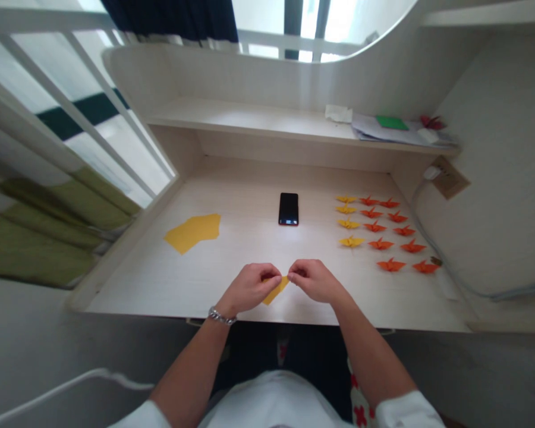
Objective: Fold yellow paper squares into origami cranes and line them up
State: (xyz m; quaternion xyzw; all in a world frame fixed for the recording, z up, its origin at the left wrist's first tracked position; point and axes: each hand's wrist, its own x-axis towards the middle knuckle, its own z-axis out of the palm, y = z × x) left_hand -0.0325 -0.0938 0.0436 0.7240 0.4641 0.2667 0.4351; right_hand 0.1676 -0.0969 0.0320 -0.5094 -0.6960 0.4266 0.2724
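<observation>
Head view | your left hand (255, 285) and right hand (312, 279), both pinched closed, hold yellow paper (274, 292) between them above the desk (245, 184) | likely light, easily creased; grip edges

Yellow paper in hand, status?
Left grip, right grip: both pinching yellow paper. Paper near desk's front edge. Phone farther back, not in the way.

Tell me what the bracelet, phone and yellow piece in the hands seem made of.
Yellow piece: probably matte paper, thin with straight edges. Bracelet: likely polished metal, from its silvery links. Phone: perhaps glossy glass front, given its smooth black face.
</observation>
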